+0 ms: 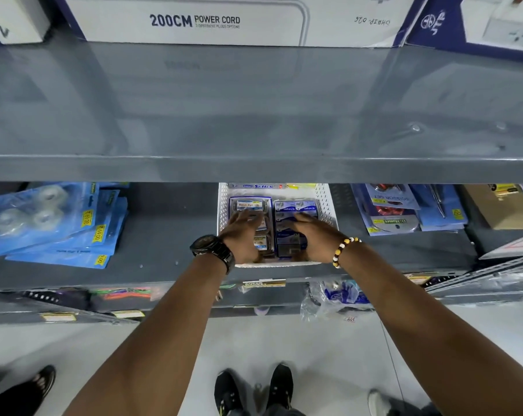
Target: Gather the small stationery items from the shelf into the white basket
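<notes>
A white perforated basket (324, 202) stands on the grey shelf (164, 229), under the upper shelf board. Inside it lie two rows of small blister packs: brownish packs (249, 204) on the left and dark blue packs (296, 205) on the right. A flat pack labelled Softek (261, 186) lies at the basket's far end. My left hand (242, 235), with a black watch on the wrist, rests flat on the left row with fingers spread. My right hand (314, 235), with a bead bracelet, lies flat on the right row. Neither hand visibly grips a pack.
Blue packs of tape rolls (53, 223) lie on the shelf to the left. Scissor set packs (395, 205) and a cardboard box (500, 208) lie to the right. The upper shelf board (254, 169) overhangs the basket. Lower shelves hold more goods. My shoes (254, 388) stand on the white floor.
</notes>
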